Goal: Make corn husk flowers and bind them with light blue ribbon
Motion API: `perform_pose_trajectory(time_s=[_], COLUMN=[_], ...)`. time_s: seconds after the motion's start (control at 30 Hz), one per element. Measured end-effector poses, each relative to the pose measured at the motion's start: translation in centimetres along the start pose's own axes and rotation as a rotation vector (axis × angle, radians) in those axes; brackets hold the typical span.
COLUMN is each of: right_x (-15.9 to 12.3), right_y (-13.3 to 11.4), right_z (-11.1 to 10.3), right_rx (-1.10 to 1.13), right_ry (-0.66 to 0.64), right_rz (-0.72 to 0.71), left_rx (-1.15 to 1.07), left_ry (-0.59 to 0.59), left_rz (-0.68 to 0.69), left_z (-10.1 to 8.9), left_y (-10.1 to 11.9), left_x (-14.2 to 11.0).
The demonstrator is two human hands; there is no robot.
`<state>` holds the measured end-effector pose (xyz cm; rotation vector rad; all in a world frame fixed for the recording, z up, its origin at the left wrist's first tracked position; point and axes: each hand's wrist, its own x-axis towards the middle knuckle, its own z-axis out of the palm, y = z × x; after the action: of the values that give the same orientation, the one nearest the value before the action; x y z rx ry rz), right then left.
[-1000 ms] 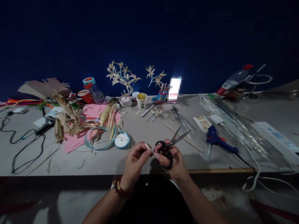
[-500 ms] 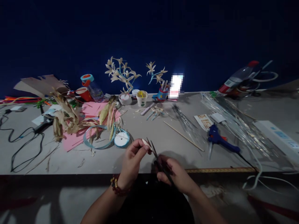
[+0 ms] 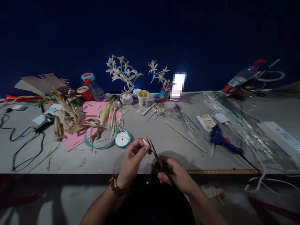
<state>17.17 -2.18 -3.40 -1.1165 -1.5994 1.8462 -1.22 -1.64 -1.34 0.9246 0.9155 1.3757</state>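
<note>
My left hand pinches a small pale strip between thumb and fingers; it looks like a piece of corn husk. My right hand is wrapped round dark scissors, their blades pointing up and left beside the strip. The blades look nearly closed, and whether they touch the strip I cannot tell. Both hands are over the table's front edge. Beyond them lie a roll of blue tape, a thin wooden stick and dried corn husks on pink paper.
At the right lie a blue glue gun, a bundle of wires, clear plastic wrapping and a white power strip. Husk flowers, a paper cup and a lit phone stand along the back.
The scissor blades are slightly closer together than before. My hands stay in nearly the same place, and the whole view has shifted a little.
</note>
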Motion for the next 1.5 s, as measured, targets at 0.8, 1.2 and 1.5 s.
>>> perform_pose_trajectory(time_s=[0.8,1.2,1.5], right_x=[0.1,0.7,0.2], right_y=[-0.2,-0.7,-0.6], right_z=[-0.1,-1.0,-1.2], right_rx=[-0.076,-0.049,-0.101], right_ry=[0.117,0.136,0.018], right_rz=[0.052,-0.063,0.096], left_rx=[0.137,0.406,0.556], left_ry=[0.000,-0.098,-0.182], left_rz=[0.016,0.061,0.107], left_z=[0.2,-0.3,-1.0], left_y=[0.8,1.0,1.3], left_x=[0.3,-0.2,0.0])
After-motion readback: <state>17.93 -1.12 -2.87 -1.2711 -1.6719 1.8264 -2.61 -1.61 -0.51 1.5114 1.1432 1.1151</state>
